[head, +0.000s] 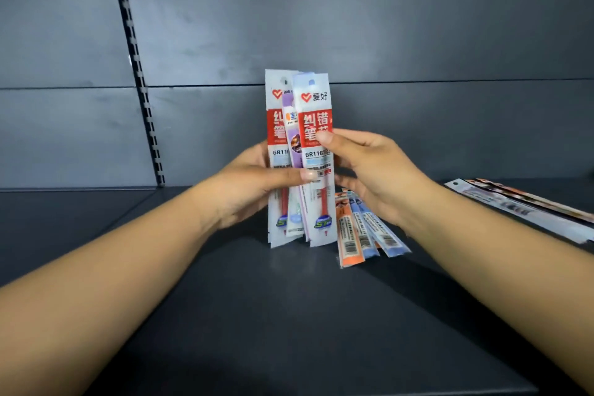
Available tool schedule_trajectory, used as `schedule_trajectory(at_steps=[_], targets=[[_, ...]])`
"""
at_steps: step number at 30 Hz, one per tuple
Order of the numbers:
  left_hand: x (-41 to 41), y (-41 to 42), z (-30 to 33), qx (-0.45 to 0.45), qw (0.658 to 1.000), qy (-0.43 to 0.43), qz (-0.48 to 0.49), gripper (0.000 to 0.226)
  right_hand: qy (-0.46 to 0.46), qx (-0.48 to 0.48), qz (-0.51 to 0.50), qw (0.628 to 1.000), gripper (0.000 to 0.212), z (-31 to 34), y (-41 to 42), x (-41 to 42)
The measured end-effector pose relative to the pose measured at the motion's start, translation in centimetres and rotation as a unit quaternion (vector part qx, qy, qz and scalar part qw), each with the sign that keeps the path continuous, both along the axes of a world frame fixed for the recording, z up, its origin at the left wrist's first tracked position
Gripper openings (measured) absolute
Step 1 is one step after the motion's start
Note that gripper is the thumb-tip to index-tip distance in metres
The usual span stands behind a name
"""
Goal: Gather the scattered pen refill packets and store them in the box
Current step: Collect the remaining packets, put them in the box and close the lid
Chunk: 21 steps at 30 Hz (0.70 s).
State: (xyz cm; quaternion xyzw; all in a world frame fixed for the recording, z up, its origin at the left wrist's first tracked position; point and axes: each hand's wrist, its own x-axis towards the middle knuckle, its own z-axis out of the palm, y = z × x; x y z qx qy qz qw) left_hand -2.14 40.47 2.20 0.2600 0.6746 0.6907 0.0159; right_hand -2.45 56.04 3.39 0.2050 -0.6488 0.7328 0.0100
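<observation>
Dark shelf (289,315) spreads bare before us. Our left hand (254,190) and right hand (376,177) together clamp an upright sheaf of refill packets (313,170) mid-length; they look light, slick and floppy, so we'd pinch the middle. Further packets (514,202) lie far right, cut off. No box shows.

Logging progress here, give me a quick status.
Left hand and right hand gripping upright packet bundle. More packets on shelf, right. No box visible.

Dark grey metal shelf (289,315) before matching back panel (353,16), slotted upright (135,67).
</observation>
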Motion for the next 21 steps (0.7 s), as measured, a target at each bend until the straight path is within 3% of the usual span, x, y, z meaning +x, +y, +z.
schedule_trajectory(at_steps=[4, 9, 18, 21], targets=[[0.0, 0.5, -1.3, -0.031, 1.0, -0.001, 0.001, 0.038, 0.015, -0.008, -0.009, 1.0, 0.009, -0.8, -0.1, 0.0], [-0.3, 1.5, -1.2, 0.022, 0.998, 0.029, 0.046, 0.033, 0.033, -0.064, -0.016, 0.997, 0.01, -0.8, -0.6, 0.2], [0.0, 0.8, -1.0, 0.023, 1.0, 0.014, 0.005, 0.039, 0.054, -0.009, -0.022, 0.998, 0.008, -1.1, -0.2, 0.2], [0.1, 0.8, -0.9, 0.016, 1.0, 0.019, -0.003, 0.032, 0.055, -0.006, -0.004, 0.998, 0.002, -1.0, -0.3, 0.5]])
